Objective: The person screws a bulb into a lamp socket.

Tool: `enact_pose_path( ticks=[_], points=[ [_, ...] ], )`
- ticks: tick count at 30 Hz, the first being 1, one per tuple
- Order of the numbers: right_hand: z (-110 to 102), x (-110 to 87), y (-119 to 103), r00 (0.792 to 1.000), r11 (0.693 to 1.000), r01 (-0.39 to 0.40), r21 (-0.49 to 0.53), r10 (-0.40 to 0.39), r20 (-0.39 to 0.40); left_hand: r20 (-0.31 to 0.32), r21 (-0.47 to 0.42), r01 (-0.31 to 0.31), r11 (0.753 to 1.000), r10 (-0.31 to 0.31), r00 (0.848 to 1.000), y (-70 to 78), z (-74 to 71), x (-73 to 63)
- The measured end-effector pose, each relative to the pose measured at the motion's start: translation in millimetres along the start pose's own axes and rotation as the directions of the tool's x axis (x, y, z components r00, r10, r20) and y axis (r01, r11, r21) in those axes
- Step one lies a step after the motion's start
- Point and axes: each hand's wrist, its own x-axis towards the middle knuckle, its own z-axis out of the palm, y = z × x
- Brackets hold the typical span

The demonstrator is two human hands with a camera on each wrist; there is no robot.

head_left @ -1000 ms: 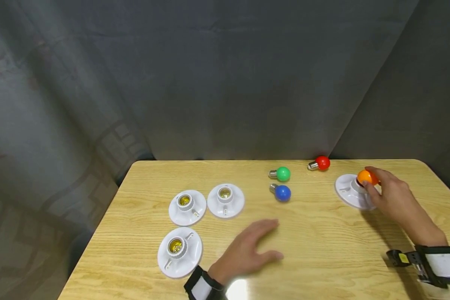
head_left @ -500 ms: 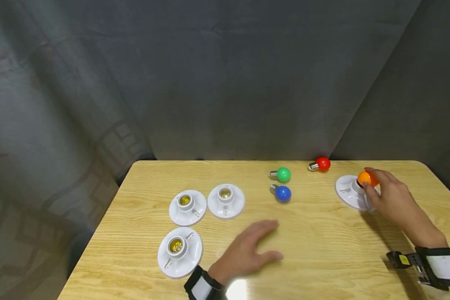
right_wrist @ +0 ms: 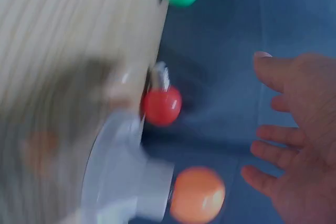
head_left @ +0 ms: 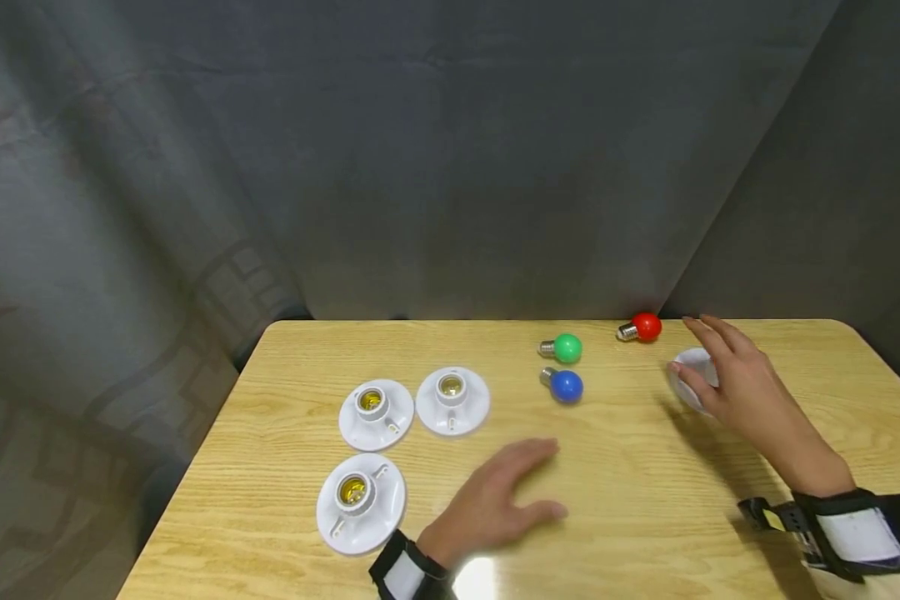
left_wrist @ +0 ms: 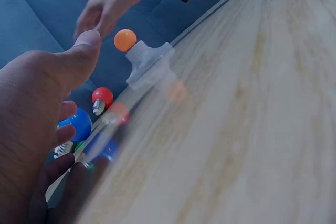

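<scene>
My right hand (head_left: 742, 396) hangs over the right lamp holder (head_left: 694, 360) with fingers spread and nothing in them. The orange bulb (right_wrist: 197, 195) stands in that white lamp holder, apart from the fingers in the right wrist view; from the head, the hand hides it. The red bulb (head_left: 647, 327) lies just left of this hand, near the table's back edge. My left hand (head_left: 495, 504) is low over the front middle of the table, thumb and fingers apart, holding nothing. Beyond it lie the blue bulb (head_left: 566, 387) and the green bulb (head_left: 567, 348), on their sides.
Three more white lamp holders with bulbless sockets sit on the left: a back-left holder (head_left: 375, 417), a back-right holder (head_left: 452, 402) and a front holder (head_left: 360, 504). A grey curtain (head_left: 450, 167) hangs behind the wooden table (head_left: 630, 500).
My right hand has let go of the orange bulb and moved left, its fingers now spread. The left hand has stayed where it was.
</scene>
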Motion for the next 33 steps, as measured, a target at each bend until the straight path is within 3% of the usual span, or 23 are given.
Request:
enact_pose_path(
  ticks=[2,9,15,25,30,33],
  points=[
    [4.1,4.6,-11.2,0.999,0.999,0.041,0.014,-0.041,-0.007,0.003,0.000,0.002,1.000,-0.002,1.000,-0.6,0.1,0.0],
    [20.3,11.2,-41.1,0.996,0.994,0.068,0.090,-0.073,0.047,0.015,0.002,0.014,1.000,-0.014,1.000,-2.3,0.9,-0.3],
    [36.4,12.8,-61.1,0.987,0.987,0.102,0.125,-0.116,0.113,-0.004,0.014,-0.018,1.000,0.018,1.000,-3.5,1.7,0.4],
    [59.0,12.6,-73.3,0.975,0.979,0.098,0.180,-0.131,0.180,-0.007,0.062,-0.064,0.996,0.064,0.998,-1.1,-0.5,4.9],
    [67.5,13.2,-75.6,0.971,0.976,0.099,0.195,-0.138,0.196,-0.046,0.174,-0.079,0.982,0.088,0.995,-0.7,-15.6,3.8],
    [69.0,13.3,-77.5,0.966,0.977,0.079,0.200,-0.124,0.226,-0.077,0.296,-0.069,0.953,0.095,0.992,-2.3,-29.8,0.0]
  ],
)
